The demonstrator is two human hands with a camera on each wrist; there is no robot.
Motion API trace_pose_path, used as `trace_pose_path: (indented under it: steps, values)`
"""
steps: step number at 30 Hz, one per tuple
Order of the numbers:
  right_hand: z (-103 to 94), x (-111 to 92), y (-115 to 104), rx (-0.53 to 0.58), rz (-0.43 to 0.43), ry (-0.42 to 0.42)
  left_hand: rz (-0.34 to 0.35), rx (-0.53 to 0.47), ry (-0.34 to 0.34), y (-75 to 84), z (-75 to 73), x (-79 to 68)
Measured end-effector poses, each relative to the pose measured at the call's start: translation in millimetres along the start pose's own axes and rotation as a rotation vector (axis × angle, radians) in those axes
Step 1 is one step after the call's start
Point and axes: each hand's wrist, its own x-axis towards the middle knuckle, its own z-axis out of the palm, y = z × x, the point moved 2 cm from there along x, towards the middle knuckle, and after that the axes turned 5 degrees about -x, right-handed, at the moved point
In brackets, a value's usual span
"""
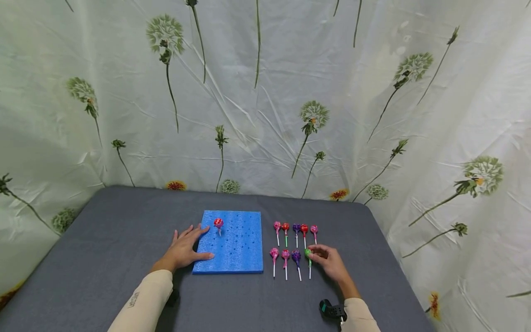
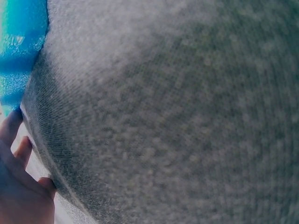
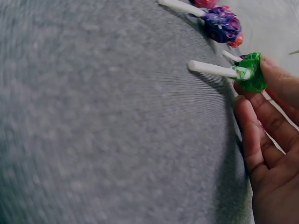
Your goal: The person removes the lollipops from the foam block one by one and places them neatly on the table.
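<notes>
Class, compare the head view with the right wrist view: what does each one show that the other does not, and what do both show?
Head view only: the left hand resting flat on the blue foam board, in which one red lollipop stands, and two rows of lollipops lying beside the board.
Right wrist view only: the green wrapper's crinkles, close up.
Both: the right hand touching the green lollipop, a purple lollipop and the grey table.

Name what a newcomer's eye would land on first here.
The bright blue foam board on the grey table, one red lollipop standing in it, left hand resting flat on its edge. To its right lie two rows of lollipops, where the right hand pinches a green lollipop.
</notes>
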Motion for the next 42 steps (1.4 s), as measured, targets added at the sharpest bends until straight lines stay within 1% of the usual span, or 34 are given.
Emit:
trace_pose_path:
  steps: [6, 12, 14, 16, 21, 23, 34, 42]
  values:
    - [8.9, 2, 0, -0.06, 0.057, 0.055, 0.005, 0.007, 0.012, -2.7, 1.1, -0.5]
    - [13.8, 2, -2, -0.098, 0.096, 0.075, 0.006, 0.004, 0.015, -2.1, -1.0, -1.1]
    - [14.1, 1, -3, -0.094, 0.093, 0.078, 0.004, 0.006, 0.013, -1.9, -1.3, -1.0]
    - [13.3, -3, -14, -0.096, 0.098, 0.076, 0.002, 0.007, 0.011, -1.7, -1.5, -0.8]
    - [13.4, -2, -12, -0.091, 0.115, 0.076, 0.005, 0.008, 0.012, -2.3, -1.7, -0.4]
    - [14.6, 2, -1, -0.082, 0.112, 0.08, 0.007, 0.008, 0.013, -3.1, -1.7, -0.8]
    - [16.3, 0, 0, -0.054, 0.113, 0.095, 0.01, -0.003, 0.025, -4.1, -2.0, -3.4]
    - [11.2, 0, -1, -0.035, 0.104, 0.117, 0.032, -0.013, 0.021, -0.6, -0.3, -1.5]
